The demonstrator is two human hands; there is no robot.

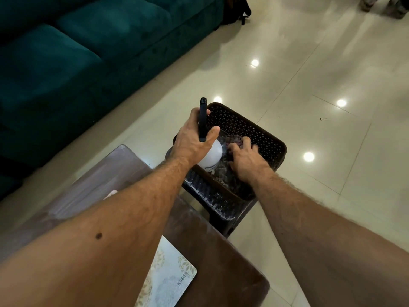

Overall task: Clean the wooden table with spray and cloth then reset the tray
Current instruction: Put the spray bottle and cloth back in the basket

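Note:
My left hand (194, 138) grips the black trigger head of a white spray bottle (211, 156), holding it over the near end of a dark perforated basket (254, 131). My right hand (245, 159) reaches into the basket with its fingers curled around a clear glass (232, 138). The wooden table (221, 262) lies below my arms, with pale streaks on its top. A white tray (168, 275) with leaf print and the word KUBER lies on the near part of the table. A bit of pale cloth (110, 193) shows beside my left forearm.
The basket sits on a dark stool (221, 209) just past the table's far corner. A teal sofa (77, 58) fills the left. Glossy cream floor tiles (321, 74) spread to the right. A black bag (239, 9) leans by the sofa's end.

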